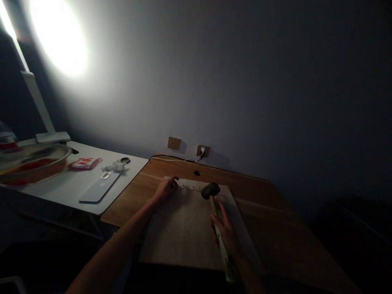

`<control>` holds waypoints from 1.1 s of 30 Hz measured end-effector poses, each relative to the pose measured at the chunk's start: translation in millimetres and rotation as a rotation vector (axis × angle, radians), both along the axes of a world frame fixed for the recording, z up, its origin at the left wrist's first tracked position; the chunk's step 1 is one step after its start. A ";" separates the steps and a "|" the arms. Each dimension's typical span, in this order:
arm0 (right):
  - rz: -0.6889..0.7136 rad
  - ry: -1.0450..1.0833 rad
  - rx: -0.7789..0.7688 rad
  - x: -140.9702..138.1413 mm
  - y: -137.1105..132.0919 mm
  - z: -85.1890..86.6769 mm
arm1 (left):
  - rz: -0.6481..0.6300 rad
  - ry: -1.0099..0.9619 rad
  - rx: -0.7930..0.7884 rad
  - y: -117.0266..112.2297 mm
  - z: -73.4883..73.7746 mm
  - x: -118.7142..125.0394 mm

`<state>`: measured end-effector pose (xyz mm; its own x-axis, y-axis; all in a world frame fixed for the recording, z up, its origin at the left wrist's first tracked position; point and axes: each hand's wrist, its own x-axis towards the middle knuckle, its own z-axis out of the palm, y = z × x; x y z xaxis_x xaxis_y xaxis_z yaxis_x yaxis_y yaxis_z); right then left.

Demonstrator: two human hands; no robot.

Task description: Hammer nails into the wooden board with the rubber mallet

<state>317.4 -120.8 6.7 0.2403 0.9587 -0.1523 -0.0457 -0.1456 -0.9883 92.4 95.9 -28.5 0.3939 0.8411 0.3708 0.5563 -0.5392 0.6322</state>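
Note:
A pale board [183, 228] lies flat on the brown wooden table [275, 228], with a row of small metal studs [188, 187] near its far edge. My left hand [165, 190] rests at the board's far left corner, fingers curled beside the studs. My right hand [226, 232] grips the light handle of a black-headed mallet [210, 190], index finger stretched along the handle. The mallet's head hovers just right of the studs, above the board's far edge.
To the left stands a white desk [76, 192] with a flat silver device [99, 188], a wide bowl [30, 163], a red-and-white packet [83, 163] and a lamp base [52, 136]. A wall socket with a white cable [202, 152] sits behind the table.

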 end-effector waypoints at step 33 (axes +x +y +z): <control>0.084 -1.129 0.111 10.6 -11.5 -25.6 | 0.026 0.018 -0.002 -4.2 4.4 -1.3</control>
